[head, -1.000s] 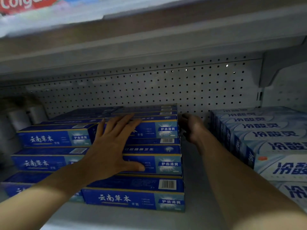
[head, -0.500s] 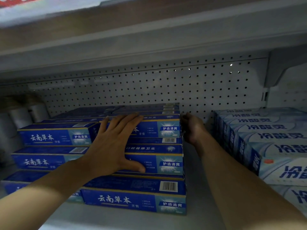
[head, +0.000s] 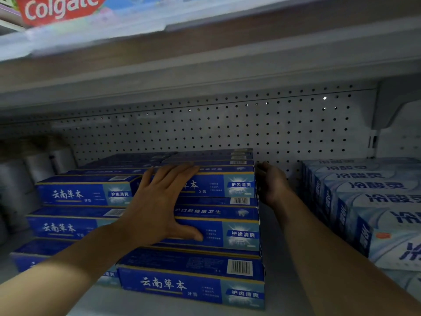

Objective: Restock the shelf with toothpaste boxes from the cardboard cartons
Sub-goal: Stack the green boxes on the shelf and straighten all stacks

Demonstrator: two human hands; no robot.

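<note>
Dark blue toothpaste boxes (head: 193, 283) are stacked three high in stepped rows on the grey shelf (head: 280, 281). My left hand (head: 159, 206) lies flat with spread fingers against the front faces of the top and middle boxes of the right stack (head: 241, 233), thumb along the middle box. My right hand (head: 272, 183) is at the right end of the top box (head: 239, 183), fingers loosely curved against its end in the gap beside the stack. Neither hand carries a box.
Pale blue toothpaste boxes (head: 373, 201) fill the shelf's right side, leaving a narrow gap where my right forearm lies. Silver cylinders (head: 34, 167) stand at the left. A perforated back panel (head: 227, 128) and the upper shelf with a Colgate box (head: 59, 8) close the space.
Both hands stay on the right stack; my left fingers have crept slightly further over the top box. The view has tilted a little, showing more of the upper shelf.
</note>
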